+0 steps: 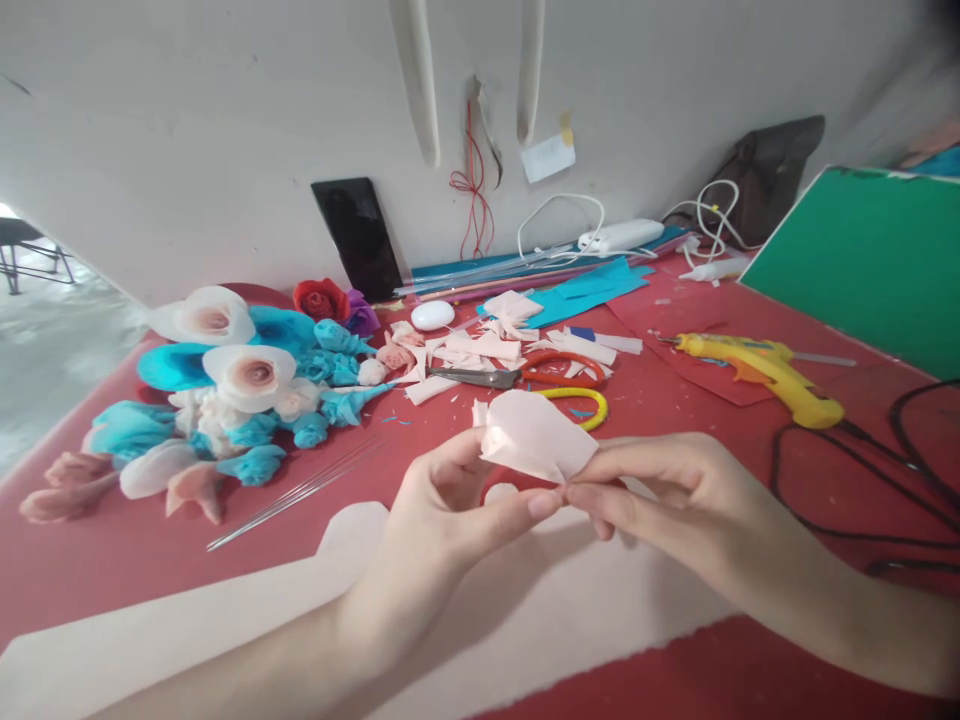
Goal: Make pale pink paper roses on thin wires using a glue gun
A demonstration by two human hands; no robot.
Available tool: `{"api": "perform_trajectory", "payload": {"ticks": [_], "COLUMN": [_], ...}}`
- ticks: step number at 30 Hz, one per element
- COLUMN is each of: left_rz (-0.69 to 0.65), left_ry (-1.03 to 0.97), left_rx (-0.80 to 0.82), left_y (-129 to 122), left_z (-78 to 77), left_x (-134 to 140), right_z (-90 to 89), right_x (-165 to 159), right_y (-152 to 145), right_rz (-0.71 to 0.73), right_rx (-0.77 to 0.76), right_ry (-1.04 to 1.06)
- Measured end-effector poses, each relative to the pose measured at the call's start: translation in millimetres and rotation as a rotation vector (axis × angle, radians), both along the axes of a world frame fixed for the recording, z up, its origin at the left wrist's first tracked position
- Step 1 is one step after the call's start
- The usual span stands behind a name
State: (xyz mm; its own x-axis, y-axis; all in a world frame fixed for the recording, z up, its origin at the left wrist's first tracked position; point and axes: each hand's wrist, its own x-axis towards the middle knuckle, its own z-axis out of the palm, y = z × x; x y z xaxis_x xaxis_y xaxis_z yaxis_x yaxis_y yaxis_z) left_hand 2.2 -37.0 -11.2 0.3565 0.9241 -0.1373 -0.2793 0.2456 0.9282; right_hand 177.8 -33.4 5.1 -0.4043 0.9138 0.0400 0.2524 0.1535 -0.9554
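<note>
A pale pink paper flower (534,435) with a curved petal is held up between my two hands. My left hand (450,490) grips it from the left, with the thumb at its lower edge. At the narrow base, my right hand (660,490) pinches it between thumb and fingers, and the two thumbs nearly meet there. Below the hands lies a large sheet of pale pink crepe paper (247,620). Just beyond the flower are scissors (480,377) with red and yellow handles, partly hidden by the petal, beside pale pink paper scraps (480,347).
Finished paper flowers (251,375) are heaped at the left, near thin wires (292,500). A yellow glue gun (765,370) with a black cord lies at the right. A phone (358,240) leans on the wall; a green board (862,260) stands at far right.
</note>
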Motion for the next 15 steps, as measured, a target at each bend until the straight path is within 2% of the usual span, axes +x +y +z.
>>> {"api": "perform_trajectory", "payload": {"ticks": [15], "left_rz": [0.027], "left_ry": [-0.008], "left_rx": [-0.027], "left_y": [-1.2], "left_z": [-0.3], "left_x": [0.0], "right_z": [-2.5], "right_x": [2.7], "right_y": [-3.3], "right_rz": [0.013], "right_rx": [-0.005], "right_ry": [-0.015]}}
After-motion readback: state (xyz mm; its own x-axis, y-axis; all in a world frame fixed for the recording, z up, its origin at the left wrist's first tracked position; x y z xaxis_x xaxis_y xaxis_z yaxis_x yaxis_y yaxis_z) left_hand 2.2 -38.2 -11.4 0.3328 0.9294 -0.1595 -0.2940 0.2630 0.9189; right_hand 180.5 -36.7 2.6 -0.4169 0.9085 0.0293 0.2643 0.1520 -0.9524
